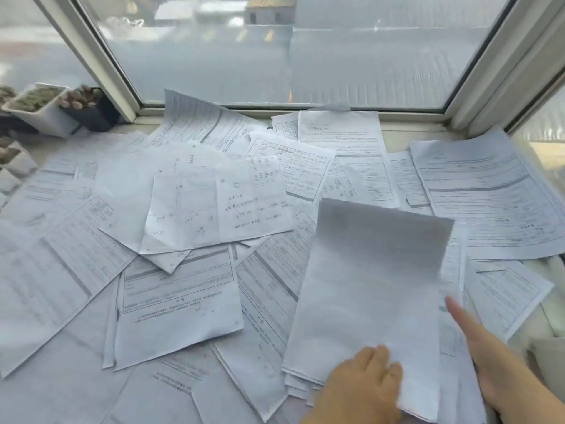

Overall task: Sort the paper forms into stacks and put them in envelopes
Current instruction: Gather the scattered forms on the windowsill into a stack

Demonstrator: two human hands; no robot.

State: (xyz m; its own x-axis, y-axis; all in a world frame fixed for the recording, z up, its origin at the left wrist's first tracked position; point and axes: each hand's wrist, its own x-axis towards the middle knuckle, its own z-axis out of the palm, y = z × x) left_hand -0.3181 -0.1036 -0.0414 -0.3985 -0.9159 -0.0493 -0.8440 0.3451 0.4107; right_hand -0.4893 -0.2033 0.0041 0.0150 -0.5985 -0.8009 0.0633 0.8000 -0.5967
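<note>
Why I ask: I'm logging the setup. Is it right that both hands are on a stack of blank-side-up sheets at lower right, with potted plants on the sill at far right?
Not quite. The potted plants stand at far left, as the head view shows. The left hand and right hand are on the stack at lower right.

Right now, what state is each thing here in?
Held stack of sheets: gathered, blank side up, top edge lifted.
Left hand: on the stack's near edge.
Right hand: index finger straight, beside the stack.
Loose paper forms: scattered, overlapping, unsorted.
Window: closed.
Potted succulents: upright.
</note>
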